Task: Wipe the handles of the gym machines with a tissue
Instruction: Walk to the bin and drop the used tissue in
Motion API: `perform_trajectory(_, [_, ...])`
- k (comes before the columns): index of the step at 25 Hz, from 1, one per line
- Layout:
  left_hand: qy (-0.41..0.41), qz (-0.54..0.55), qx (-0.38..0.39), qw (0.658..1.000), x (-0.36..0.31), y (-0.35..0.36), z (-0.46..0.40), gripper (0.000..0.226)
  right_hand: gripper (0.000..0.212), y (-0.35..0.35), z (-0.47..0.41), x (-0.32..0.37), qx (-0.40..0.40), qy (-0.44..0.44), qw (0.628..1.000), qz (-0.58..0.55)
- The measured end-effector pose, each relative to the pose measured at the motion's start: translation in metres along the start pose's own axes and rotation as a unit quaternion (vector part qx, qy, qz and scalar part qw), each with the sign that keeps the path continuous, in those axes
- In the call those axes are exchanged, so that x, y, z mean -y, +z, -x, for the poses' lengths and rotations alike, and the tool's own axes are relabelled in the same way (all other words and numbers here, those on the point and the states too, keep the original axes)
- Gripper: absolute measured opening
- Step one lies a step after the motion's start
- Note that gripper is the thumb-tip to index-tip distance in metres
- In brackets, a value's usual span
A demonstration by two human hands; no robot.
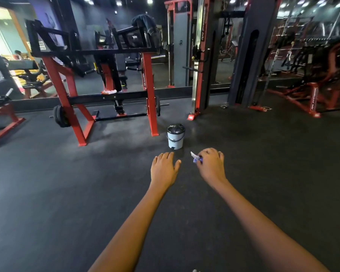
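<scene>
Both my arms reach forward over the dark rubber floor. My right hand [211, 163] is closed on a small crumpled tissue [195, 157], white with a bluish tint, that sticks out to the left of my fingers. My left hand [165, 167] is beside it, palm down, fingers loosely apart and holding nothing. A red and black plate-loaded gym machine [106, 75] stands ahead on the left, and a tall cable machine [200, 55] stands ahead on the right. Neither hand touches a machine.
A small pale pedal bin with a dark lid [175, 136] stands on the floor just beyond my hands. A white cloth or packet [109, 91] lies on the left machine's crossbar. Mirrors line the back wall; more red machines [312, 91] stand at right, a bench [2, 118] at left.
</scene>
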State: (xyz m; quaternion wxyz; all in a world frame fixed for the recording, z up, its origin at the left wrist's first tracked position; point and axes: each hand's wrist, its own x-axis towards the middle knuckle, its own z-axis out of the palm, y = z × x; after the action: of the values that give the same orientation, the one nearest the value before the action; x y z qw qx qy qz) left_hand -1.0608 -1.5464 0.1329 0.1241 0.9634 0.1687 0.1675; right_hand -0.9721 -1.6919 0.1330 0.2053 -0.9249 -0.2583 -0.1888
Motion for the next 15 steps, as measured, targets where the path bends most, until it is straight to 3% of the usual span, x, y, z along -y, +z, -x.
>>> perform_trajectory(15, [-0.029,0.016,-0.060,0.998,0.066,0.106,-0.471,0.043,0.017,0.209,-0.444,-0.063,0.025,-0.037,0.999,-0.008])
